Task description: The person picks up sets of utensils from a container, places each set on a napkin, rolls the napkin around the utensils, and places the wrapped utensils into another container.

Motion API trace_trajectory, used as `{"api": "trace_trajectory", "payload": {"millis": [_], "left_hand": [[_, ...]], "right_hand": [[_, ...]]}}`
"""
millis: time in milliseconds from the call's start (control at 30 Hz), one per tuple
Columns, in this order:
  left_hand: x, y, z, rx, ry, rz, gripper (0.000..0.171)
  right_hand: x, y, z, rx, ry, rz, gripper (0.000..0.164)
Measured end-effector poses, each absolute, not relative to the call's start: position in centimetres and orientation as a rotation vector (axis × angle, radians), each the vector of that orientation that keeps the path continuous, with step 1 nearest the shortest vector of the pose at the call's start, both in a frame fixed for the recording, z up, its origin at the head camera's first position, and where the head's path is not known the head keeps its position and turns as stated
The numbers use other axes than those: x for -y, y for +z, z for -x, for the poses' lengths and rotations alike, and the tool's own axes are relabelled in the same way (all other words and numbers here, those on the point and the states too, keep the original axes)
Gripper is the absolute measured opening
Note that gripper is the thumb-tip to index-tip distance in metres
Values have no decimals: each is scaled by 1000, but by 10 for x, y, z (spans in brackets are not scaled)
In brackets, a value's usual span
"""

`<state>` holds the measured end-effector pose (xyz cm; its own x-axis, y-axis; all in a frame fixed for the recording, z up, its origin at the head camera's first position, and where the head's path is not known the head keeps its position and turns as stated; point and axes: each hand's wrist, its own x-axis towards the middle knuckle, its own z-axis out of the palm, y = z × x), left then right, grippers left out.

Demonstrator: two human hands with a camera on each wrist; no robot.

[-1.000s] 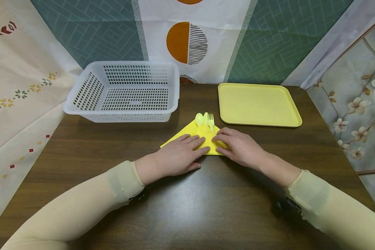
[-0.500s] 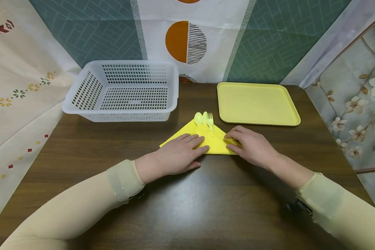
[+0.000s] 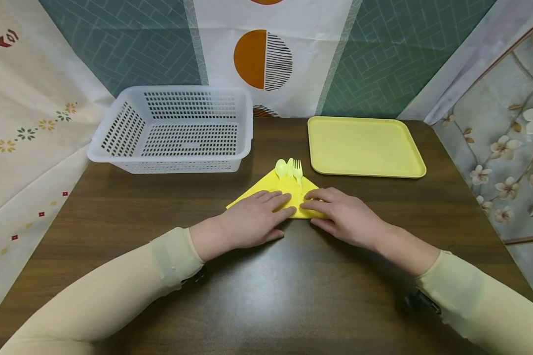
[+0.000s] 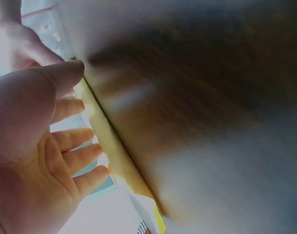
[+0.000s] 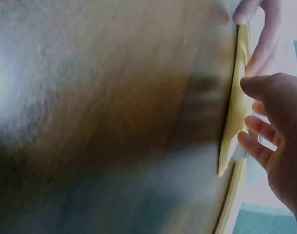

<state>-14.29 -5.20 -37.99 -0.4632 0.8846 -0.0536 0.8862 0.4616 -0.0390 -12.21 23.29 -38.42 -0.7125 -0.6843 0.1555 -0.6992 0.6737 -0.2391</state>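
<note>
Brown wood (image 3: 257,305) spreads beneath your left hand (image 3: 255,222) and right hand (image 3: 348,216), fingers loosely extended on the folded yellow napkin (image 3: 290,188). A spoon (image 3: 281,168) and fork (image 3: 297,171) show at its far corner; beyond sit a basket (image 3: 173,160) and tray (image 3: 366,147).

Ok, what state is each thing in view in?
Yellow cloth: folded, roughly triangular
Spoon: bowl showing, handle mostly hidden
Fork: tines showing, handle partly hidden
Middle utensil: only its end showing
Left hand: fingers extended, resting on the cloth
Right hand: fingers slightly bent, at the cloth
Basket: upright, top open
Tray: flat, face up
</note>
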Motion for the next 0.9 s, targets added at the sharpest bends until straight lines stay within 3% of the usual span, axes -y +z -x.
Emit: {"api": "trace_trajectory", "payload": {"millis": [100, 233, 567, 900], "left_hand": [[54, -379, 142, -2695, -39, -1668, 54], [53, -379, 145, -2799, 106, -1689, 41], [50, -389, 150, -2874, 147, -1598, 23], [57, -387, 147, -2819, 106, -1546, 31]], "right_hand": [[-226, -385, 122, 2774, 454, -1196, 31], [-214, -384, 128, 2848, 566, -1019, 17], [-199, -392, 138, 2943, 570, -903, 35], [-210, -392, 136, 2954, 608, -916, 30]]}}
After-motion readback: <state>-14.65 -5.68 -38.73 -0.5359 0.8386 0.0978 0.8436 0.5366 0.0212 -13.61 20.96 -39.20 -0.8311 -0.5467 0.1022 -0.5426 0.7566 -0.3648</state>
